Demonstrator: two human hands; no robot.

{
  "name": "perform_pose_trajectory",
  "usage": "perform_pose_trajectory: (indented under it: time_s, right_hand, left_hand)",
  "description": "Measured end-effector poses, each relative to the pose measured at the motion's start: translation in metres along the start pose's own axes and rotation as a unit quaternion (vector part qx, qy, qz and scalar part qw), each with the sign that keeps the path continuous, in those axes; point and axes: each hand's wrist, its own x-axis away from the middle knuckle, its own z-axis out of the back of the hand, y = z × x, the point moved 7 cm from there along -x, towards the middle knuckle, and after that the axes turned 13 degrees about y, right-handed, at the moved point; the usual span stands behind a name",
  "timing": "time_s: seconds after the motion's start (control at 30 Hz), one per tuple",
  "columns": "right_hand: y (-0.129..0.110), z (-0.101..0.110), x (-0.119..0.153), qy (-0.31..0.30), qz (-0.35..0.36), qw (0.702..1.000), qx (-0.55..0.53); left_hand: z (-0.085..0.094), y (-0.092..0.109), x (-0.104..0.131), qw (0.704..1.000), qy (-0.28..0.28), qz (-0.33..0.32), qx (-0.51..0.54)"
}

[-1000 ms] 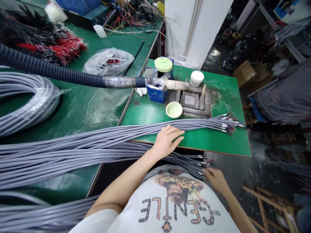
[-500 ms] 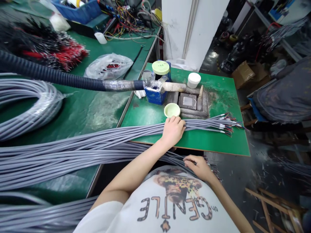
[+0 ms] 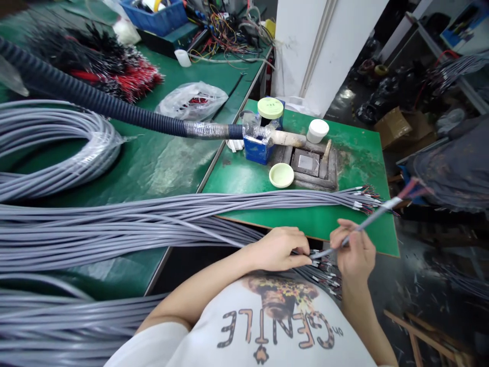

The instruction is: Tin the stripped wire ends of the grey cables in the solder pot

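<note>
A single grey cable (image 3: 370,220) is pinched in the fingers of my right hand (image 3: 355,250). Its end tilts up and to the right, with a white band and reddish, blurred wires at the tip. My left hand (image 3: 284,248) is closed round the same cable further back, near my shirt. Below it lies a lower bunch of grey cables (image 3: 319,278) with fanned wire ends, partly covered by my left hand and forearm. Beyond both hands, an upper bundle of grey cables (image 3: 267,200) rests across the green board, its coloured wire ends spread at the right.
On the green board (image 3: 237,176) stand a pale green dish (image 3: 281,175), a white tub (image 3: 317,131) and a sooty square pot (image 3: 306,162). A ribbed hose (image 3: 153,120) runs to a blue box (image 3: 257,150). Coiled cable (image 3: 103,148) lies left.
My left hand has left the upper bundle and come down toward me onto the cable. My right hand has risen to the right, lifting that cable's end from the lower bunch. The view has shifted slightly.
</note>
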Motion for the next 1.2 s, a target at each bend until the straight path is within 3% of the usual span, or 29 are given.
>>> perform_pose_trajectory:
  time_s: [0.07,0.17,0.33,0.43,0.63,0.87,1.2]
  right_hand:
    - [0.000,-0.012,0.011,-0.115,0.014,0.988,0.103]
    - [0.013,-0.028,0.035,-0.255,0.017,0.944,0.209]
    - [0.027,-0.043,0.058,-0.345,0.033,0.904,0.250]
    - [0.025,-0.045,0.059,-0.358,0.034,0.901,0.242]
    - [0.024,-0.042,0.042,-0.291,0.006,0.934,0.209]
    - [0.038,-0.045,0.043,-0.303,-0.045,0.938,0.163]
    - [0.034,-0.051,0.043,-0.307,-0.033,0.935,0.175]
  left_hand:
    - [0.007,-0.010,0.002,0.992,0.036,0.085,0.081]
    - [0.019,-0.031,0.005,0.952,0.133,0.206,0.184]
    - [0.018,-0.053,0.008,0.890,0.199,0.277,0.302]
    - [0.009,-0.058,0.007,0.871,0.207,0.300,0.328]
    - [-0.007,-0.051,-0.001,0.870,0.190,0.307,0.336]
    - [0.023,-0.054,-0.002,0.829,0.346,0.278,0.342]
    - [0.024,-0.058,-0.003,0.807,0.372,0.288,0.358]
